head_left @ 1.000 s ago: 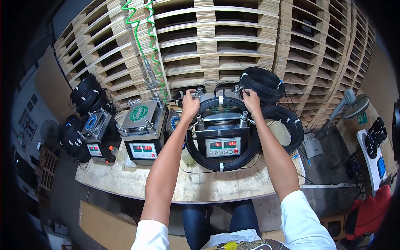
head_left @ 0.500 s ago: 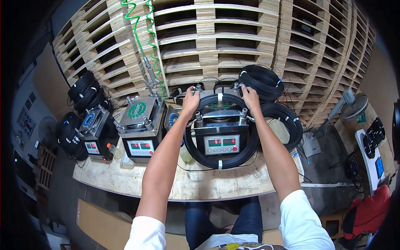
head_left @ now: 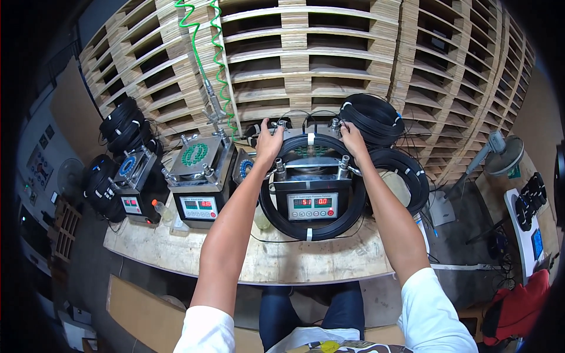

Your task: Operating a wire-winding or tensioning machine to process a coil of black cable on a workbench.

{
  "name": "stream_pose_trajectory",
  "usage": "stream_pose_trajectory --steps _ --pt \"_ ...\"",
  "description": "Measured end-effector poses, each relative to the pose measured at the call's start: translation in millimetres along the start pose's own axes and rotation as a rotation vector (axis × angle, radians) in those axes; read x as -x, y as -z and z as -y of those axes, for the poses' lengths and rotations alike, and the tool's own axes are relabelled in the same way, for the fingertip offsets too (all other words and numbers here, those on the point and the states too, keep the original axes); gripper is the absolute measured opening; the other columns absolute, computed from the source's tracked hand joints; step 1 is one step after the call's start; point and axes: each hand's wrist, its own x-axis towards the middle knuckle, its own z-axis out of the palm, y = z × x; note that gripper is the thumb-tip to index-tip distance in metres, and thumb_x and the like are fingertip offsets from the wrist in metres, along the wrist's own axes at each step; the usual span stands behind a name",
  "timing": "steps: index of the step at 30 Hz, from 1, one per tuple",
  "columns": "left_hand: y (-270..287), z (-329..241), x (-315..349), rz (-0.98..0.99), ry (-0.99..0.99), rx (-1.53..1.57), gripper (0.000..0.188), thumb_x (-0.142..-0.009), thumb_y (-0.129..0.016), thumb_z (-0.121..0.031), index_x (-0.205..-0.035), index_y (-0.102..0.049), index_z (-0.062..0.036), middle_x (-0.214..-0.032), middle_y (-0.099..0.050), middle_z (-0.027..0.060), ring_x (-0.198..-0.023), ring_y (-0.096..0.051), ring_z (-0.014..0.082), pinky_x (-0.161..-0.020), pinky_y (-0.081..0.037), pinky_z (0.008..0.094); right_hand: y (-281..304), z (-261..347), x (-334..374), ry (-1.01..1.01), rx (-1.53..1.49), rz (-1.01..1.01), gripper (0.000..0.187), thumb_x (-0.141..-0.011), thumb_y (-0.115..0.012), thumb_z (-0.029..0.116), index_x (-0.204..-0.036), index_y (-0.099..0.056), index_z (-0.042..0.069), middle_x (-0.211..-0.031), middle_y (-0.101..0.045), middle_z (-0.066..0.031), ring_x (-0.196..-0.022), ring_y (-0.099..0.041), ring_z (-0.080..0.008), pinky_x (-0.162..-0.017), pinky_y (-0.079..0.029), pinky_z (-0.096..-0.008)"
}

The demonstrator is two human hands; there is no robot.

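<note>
A square polishing machine (head_left: 314, 205) with a lit red digital panel stands in front of me, a steel plate on its top. Round it hangs a coil of black cable (head_left: 310, 234), bound with white bands. My left hand (head_left: 269, 144) is at the far left corner, its thumb by a metal knob (head_left: 282, 126) and its index finger spread away from it. Fingers of my right hand (head_left: 354, 142) are bent in at the far right knob (head_left: 335, 123), their tips partly hidden. Two nearer knobs (head_left: 280, 170) stand untouched between my forearms.
Two similar machines (head_left: 199, 206) stand to the left, near a small bottle with an orange cap (head_left: 160, 207). More black cable coils (head_left: 372, 120) lie at the right and far left. Stacked wooden pallets (head_left: 329, 53) rise behind the table (head_left: 176, 250). A green coiled hose (head_left: 219, 59) hangs there.
My left index finger has spread away from the far left knob. The right-hand reading on the middle machine's panel has changed. The whole view has shifted slightly.
</note>
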Motion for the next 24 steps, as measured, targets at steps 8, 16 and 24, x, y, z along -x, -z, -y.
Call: stream_pose_trajectory --steps 8,16,24 --pt "7 8 -16 0.139 0.029 0.001 0.081 -0.08 -0.064 -0.036 -0.153 -0.033 -0.0173 -0.133 -0.058 0.0265 -0.125 -0.055 0.0391 -0.105 -0.042 0.0423 -15 39 2 -0.074 0.155 -0.002 0.036 -0.099 -0.047 0.032 -0.124 -0.06 0.011 -0.12 -0.066 -0.0232 -0.115 -0.059 -0.0441 -0.097 -0.047 -0.0483" --pt "-8 -14 -15 0.027 0.16 -0.231 0.062 -0.085 -0.059 -0.041 -0.143 -0.049 -0.0205 -0.136 -0.06 0.0145 -0.126 -0.056 0.0359 -0.104 -0.044 0.0466 0 55 12 -0.154 0.222 0.014 0.038 -0.101 -0.044 0.032 -0.125 -0.059 0.005 -0.12 -0.064 -0.0265 -0.115 -0.058 -0.0469 -0.099 -0.046 -0.0493" --pt "-6 -12 -7 -0.014 -0.001 -0.204 0.054 -0.091 -0.049 -0.034 -0.144 -0.05 -0.0227 -0.126 -0.064 0.0214 -0.119 -0.059 0.041 -0.102 -0.045 0.0494 -1 29 -6 -0.193 0.066 0.027 0.04 -0.101 -0.043 0.038 -0.128 -0.059 0.012 -0.127 -0.063 -0.0224 -0.12 -0.058 -0.0416 -0.099 -0.047 -0.051"
